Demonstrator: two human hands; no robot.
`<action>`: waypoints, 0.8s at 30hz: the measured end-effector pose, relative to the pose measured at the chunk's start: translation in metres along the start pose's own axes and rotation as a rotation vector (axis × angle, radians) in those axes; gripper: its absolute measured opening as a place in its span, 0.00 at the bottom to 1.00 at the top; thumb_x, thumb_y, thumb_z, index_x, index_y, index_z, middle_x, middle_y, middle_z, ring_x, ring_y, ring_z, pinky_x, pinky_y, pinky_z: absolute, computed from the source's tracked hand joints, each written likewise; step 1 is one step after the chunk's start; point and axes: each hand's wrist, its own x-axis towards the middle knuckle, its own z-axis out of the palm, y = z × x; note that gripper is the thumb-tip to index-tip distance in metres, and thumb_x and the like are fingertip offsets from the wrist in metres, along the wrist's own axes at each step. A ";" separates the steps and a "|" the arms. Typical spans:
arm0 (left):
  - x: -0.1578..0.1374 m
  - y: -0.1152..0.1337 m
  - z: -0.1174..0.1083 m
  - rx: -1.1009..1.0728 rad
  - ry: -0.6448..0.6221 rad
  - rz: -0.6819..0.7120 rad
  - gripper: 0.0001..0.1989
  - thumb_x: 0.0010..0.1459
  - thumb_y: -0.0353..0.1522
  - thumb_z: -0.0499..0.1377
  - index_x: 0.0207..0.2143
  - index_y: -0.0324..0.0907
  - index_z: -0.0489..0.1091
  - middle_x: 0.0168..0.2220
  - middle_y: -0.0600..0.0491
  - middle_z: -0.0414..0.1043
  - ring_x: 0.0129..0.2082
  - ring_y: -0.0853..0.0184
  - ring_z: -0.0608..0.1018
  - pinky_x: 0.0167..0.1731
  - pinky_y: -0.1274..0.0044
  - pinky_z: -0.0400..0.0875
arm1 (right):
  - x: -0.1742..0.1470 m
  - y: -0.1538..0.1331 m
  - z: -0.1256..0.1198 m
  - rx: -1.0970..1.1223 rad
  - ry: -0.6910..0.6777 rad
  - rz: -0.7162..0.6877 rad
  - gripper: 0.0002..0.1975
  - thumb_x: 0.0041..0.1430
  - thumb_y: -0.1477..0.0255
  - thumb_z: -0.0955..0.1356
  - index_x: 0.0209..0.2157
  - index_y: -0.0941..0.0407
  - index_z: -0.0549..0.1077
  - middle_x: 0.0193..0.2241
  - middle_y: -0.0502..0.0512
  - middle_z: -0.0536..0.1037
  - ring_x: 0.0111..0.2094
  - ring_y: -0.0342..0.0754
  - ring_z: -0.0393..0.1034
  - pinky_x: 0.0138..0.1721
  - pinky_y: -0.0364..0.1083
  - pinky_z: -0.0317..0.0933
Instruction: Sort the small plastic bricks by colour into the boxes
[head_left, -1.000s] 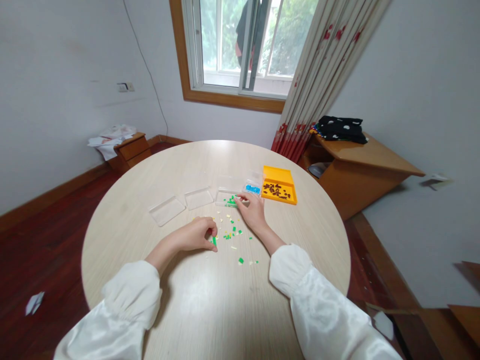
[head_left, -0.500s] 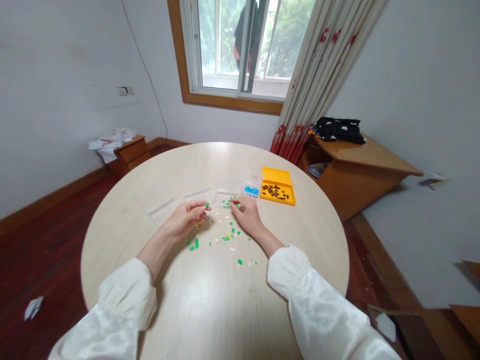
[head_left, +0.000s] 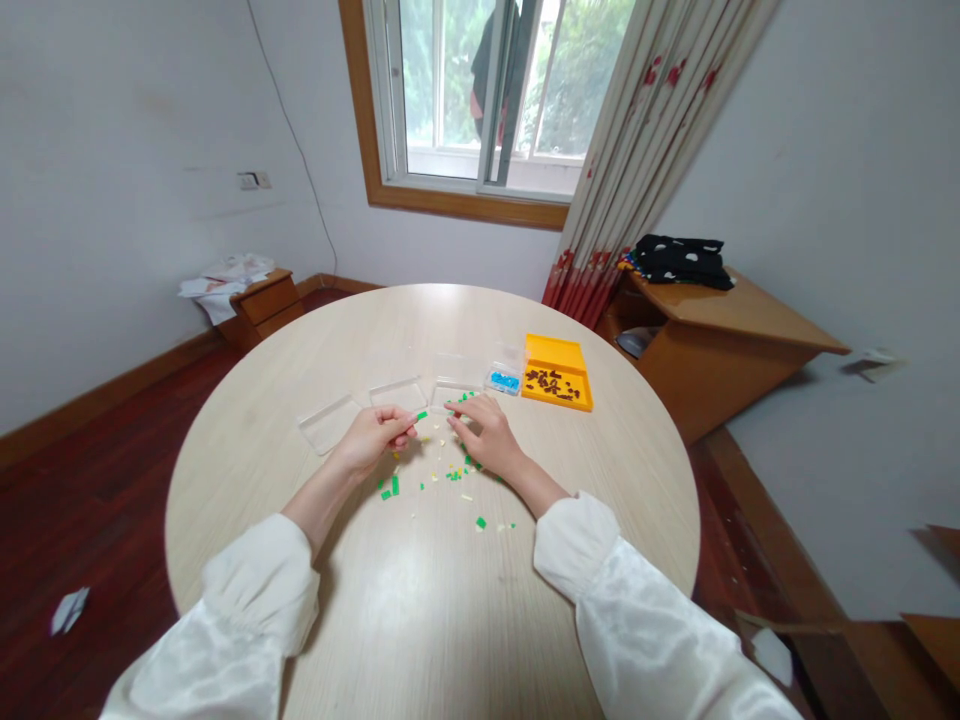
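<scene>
My left hand (head_left: 373,437) is closed, with a small green building brick (head_left: 421,415) pinched between thumb and fingertips. Close by on the right, my right hand (head_left: 487,430) hovers at the front of a clear plastic box (head_left: 444,383) that has green pieces in it. Its thumb and forefinger are apart, and I see nothing between them. Below the hands, several loose green, yellow and cream bricks lie scattered on the table, among them a longer green brick (head_left: 395,485) and a square green one (head_left: 481,523). Some pieces are hidden under my right hand.
Two more clear trays, a left one (head_left: 330,424) and a middle one (head_left: 397,393), stand beyond my left hand. A small clear box of blue pieces (head_left: 504,381) sits beside an open yellow case (head_left: 555,350) with dark brown pieces. All rest on a round wooden table (head_left: 442,620).
The green brick in my left hand now sticks out further towards the right. My right hand has shifted slightly left, its thumb and forefinger further apart.
</scene>
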 end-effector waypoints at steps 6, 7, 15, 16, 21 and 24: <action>-0.002 -0.001 0.008 0.182 -0.013 0.026 0.19 0.32 0.42 0.68 0.17 0.36 0.67 0.16 0.54 0.67 0.14 0.78 0.61 0.16 0.82 0.52 | -0.001 -0.007 0.002 -0.013 -0.068 -0.126 0.10 0.59 0.68 0.64 0.40 0.54 0.74 0.31 0.55 0.76 0.36 0.48 0.66 0.40 0.50 0.57; -0.002 -0.001 0.008 0.196 -0.018 0.025 0.19 0.32 0.43 0.68 0.17 0.36 0.67 0.16 0.54 0.67 0.14 0.78 0.61 0.16 0.82 0.52 | -0.001 -0.008 0.002 -0.017 -0.069 -0.135 0.10 0.59 0.68 0.64 0.39 0.54 0.75 0.31 0.55 0.76 0.35 0.47 0.66 0.40 0.49 0.57; -0.001 -0.005 0.009 0.294 0.081 0.069 0.21 0.40 0.48 0.61 0.17 0.38 0.66 0.10 0.60 0.56 0.11 0.77 0.55 0.15 0.82 0.47 | 0.000 -0.009 0.000 -0.055 -0.041 -0.114 0.07 0.59 0.71 0.65 0.34 0.55 0.74 0.30 0.53 0.77 0.35 0.47 0.67 0.41 0.49 0.55; -0.001 -0.005 0.008 0.302 0.126 0.086 0.21 0.42 0.49 0.60 0.18 0.38 0.66 0.09 0.62 0.53 0.11 0.77 0.54 0.14 0.82 0.46 | 0.000 -0.007 0.000 -0.078 -0.009 -0.076 0.07 0.59 0.71 0.64 0.34 0.55 0.74 0.30 0.53 0.76 0.36 0.47 0.67 0.42 0.49 0.55; 0.002 -0.008 0.003 0.252 0.188 0.120 0.23 0.44 0.51 0.57 0.19 0.39 0.64 0.08 0.64 0.46 0.11 0.78 0.50 0.14 0.82 0.44 | 0.000 0.012 -0.003 -0.204 0.229 0.208 0.08 0.58 0.68 0.65 0.31 0.54 0.75 0.33 0.54 0.75 0.39 0.50 0.65 0.43 0.51 0.52; 0.001 -0.008 0.004 0.243 0.172 0.120 0.23 0.45 0.51 0.57 0.17 0.40 0.63 0.08 0.64 0.46 0.11 0.78 0.50 0.14 0.82 0.43 | 0.000 0.020 -0.004 -0.226 0.274 0.318 0.08 0.57 0.66 0.66 0.30 0.54 0.75 0.34 0.54 0.74 0.40 0.50 0.64 0.43 0.51 0.51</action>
